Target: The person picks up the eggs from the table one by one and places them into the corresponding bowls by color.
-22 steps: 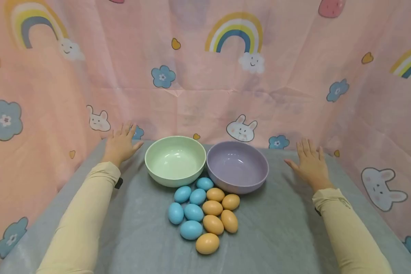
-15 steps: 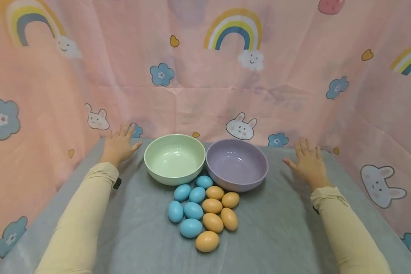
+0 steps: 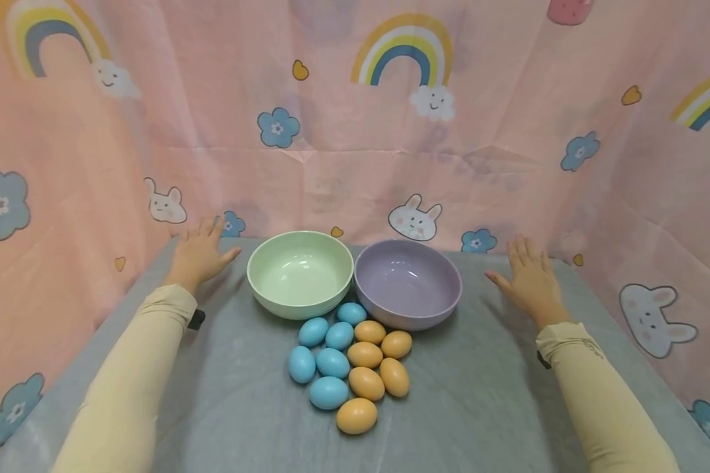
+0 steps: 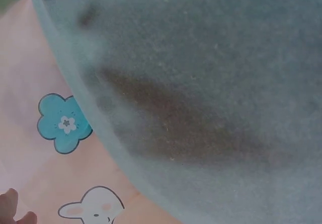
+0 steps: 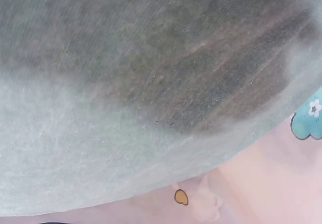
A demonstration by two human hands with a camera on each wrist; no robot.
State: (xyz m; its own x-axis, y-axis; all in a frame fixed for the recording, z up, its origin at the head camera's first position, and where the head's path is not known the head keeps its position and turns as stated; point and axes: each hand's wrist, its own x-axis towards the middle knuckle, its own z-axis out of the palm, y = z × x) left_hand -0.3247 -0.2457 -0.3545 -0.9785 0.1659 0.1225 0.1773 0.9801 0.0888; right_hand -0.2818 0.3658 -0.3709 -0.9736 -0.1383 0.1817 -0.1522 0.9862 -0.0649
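Note:
My left hand (image 3: 200, 257) is held palm down with fingers spread, left of the light green bowl (image 3: 300, 312) and apart from it. In the left wrist view, only some fingertips (image 4: 9, 204) show at the lower left corner. My right hand (image 3: 531, 281) is likewise spread, to the right of the purple bowl (image 3: 408, 318), holding nothing. The two bowls stand side by side. In front of them lie several blue eggs (image 3: 332, 363) on the left and several orange eggs (image 3: 365, 355) on the right, grouped close together.
A grey cloth (image 3: 242, 407) covers the table. Pink patterned curtains (image 3: 343, 171) hang behind it and at both sides. In the wrist views, shadows fall on the grey cloth (image 5: 60, 148).
My left hand has shifted a little to the left. The head view has tilted slightly, and my right hand stays about where it was. Bowls and eggs keep their places.

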